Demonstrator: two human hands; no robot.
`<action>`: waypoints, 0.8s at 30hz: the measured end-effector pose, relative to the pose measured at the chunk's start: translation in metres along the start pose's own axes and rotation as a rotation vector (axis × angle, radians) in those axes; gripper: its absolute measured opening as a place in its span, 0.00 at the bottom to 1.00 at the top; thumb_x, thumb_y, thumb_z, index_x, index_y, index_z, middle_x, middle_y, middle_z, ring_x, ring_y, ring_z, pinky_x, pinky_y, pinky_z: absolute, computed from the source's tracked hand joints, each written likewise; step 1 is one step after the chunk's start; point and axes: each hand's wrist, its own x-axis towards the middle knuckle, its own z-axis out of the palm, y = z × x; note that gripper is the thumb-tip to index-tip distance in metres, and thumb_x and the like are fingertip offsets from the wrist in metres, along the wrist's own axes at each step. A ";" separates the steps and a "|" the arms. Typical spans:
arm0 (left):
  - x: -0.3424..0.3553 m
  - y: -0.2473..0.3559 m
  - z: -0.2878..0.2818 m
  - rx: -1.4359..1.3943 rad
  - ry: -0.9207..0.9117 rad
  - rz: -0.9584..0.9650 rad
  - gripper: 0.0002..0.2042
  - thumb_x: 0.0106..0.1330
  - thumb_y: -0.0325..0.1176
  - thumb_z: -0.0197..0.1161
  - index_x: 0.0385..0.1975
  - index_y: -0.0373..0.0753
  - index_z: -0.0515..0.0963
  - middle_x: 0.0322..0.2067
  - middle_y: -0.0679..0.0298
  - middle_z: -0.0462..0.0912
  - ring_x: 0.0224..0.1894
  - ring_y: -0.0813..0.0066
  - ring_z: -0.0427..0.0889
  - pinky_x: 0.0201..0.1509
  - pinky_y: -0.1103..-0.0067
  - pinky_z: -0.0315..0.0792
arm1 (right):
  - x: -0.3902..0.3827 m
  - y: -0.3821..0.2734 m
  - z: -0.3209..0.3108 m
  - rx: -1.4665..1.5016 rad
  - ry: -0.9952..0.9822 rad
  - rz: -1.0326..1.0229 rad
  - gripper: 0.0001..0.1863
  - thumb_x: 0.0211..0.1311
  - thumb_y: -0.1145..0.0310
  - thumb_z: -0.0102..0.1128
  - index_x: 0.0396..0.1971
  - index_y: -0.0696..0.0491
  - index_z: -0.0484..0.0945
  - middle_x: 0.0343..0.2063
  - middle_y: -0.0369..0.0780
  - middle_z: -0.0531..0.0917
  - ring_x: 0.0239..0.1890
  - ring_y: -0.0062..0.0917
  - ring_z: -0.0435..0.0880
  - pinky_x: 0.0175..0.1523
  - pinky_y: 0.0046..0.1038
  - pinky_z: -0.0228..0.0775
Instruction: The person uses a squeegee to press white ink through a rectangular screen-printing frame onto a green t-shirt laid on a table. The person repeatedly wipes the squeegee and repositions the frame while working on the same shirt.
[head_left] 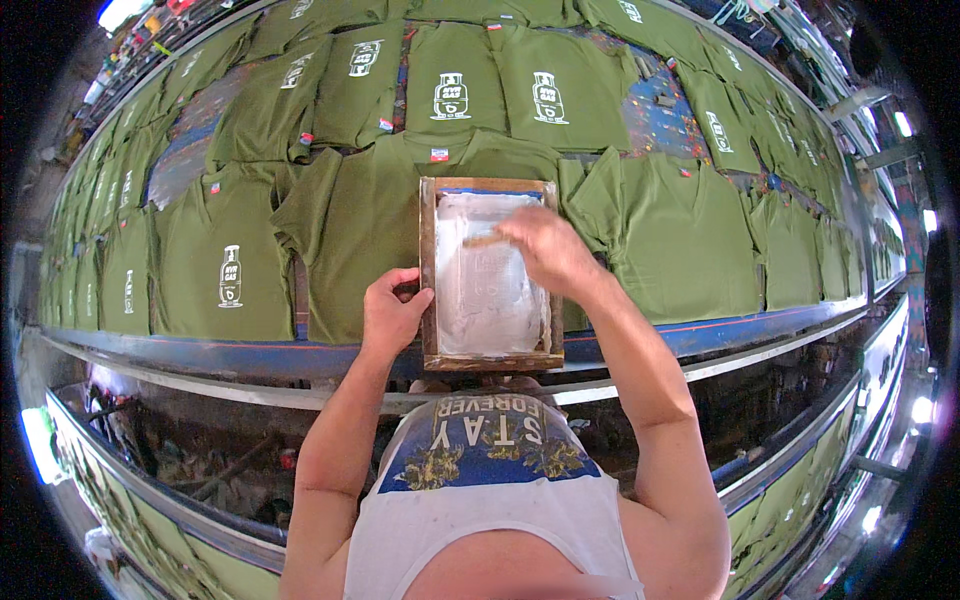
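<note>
A wooden-framed printing screen (494, 362) lies over a green T-shirt (350, 215) in front of me, and white ink is smeared across its mesh (488, 325). My left hand (392, 315) is closed on the left side of the frame, with the thumb and fingers at its edge. Over the upper right part of the mesh, my right hand (552, 252) grips a thin, light brown squeegee (484, 240). Motion blurs the right hand and the squeegee slightly. The frame hides the middle of the shirt beneath.
Green T-shirts lie in rows along the long blue table. A shirt (225, 260) to my left bears a white gas-cylinder print, while the shirt (685, 245) to my right is plain. The table's near edge (640, 338) runs just below the screen. Another shirt-covered table (800, 490) stands behind me.
</note>
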 end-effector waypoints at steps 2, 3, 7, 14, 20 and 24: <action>-0.001 0.004 -0.001 -0.042 -0.014 -0.096 0.16 0.68 0.24 0.80 0.55 0.29 0.89 0.45 0.60 0.95 0.43 0.77 0.91 0.52 0.76 0.86 | 0.011 0.005 0.002 -0.030 0.074 0.038 0.20 0.64 0.85 0.65 0.55 0.56 0.90 0.50 0.49 0.90 0.58 0.53 0.88 0.65 0.50 0.82; -0.001 0.006 -0.001 0.005 -0.005 -0.064 0.16 0.68 0.24 0.80 0.54 0.29 0.89 0.45 0.60 0.95 0.43 0.77 0.91 0.51 0.76 0.86 | 0.013 0.006 0.002 -0.023 0.094 0.061 0.21 0.64 0.86 0.65 0.55 0.55 0.90 0.50 0.49 0.90 0.57 0.53 0.88 0.64 0.50 0.82; 0.000 0.008 -0.002 0.096 0.012 -0.058 0.16 0.68 0.25 0.81 0.54 0.29 0.89 0.44 0.59 0.95 0.41 0.76 0.92 0.50 0.75 0.86 | -0.009 -0.010 0.013 -0.061 0.100 0.002 0.23 0.62 0.85 0.63 0.55 0.54 0.92 0.50 0.47 0.91 0.57 0.49 0.89 0.64 0.48 0.83; 0.005 0.009 -0.005 0.076 -0.040 -0.111 0.15 0.67 0.25 0.81 0.52 0.30 0.90 0.42 0.60 0.95 0.40 0.78 0.91 0.48 0.76 0.86 | -0.098 -0.089 0.028 -0.041 -0.020 -0.010 0.24 0.58 0.79 0.66 0.56 0.53 0.91 0.52 0.42 0.91 0.56 0.44 0.90 0.65 0.43 0.83; 0.007 0.010 -0.007 0.131 -0.053 -0.063 0.14 0.68 0.25 0.80 0.51 0.30 0.89 0.42 0.61 0.95 0.37 0.79 0.89 0.46 0.77 0.84 | -0.100 -0.077 0.010 0.067 -0.112 -0.037 0.23 0.59 0.79 0.68 0.56 0.54 0.90 0.52 0.45 0.92 0.55 0.47 0.90 0.63 0.45 0.84; 0.010 0.007 -0.009 0.106 -0.070 -0.053 0.17 0.69 0.27 0.81 0.54 0.31 0.88 0.42 0.61 0.93 0.37 0.76 0.90 0.35 0.74 0.88 | -0.048 -0.025 0.007 0.026 -0.065 -0.039 0.19 0.63 0.84 0.65 0.53 0.55 0.89 0.47 0.49 0.92 0.55 0.52 0.90 0.62 0.49 0.84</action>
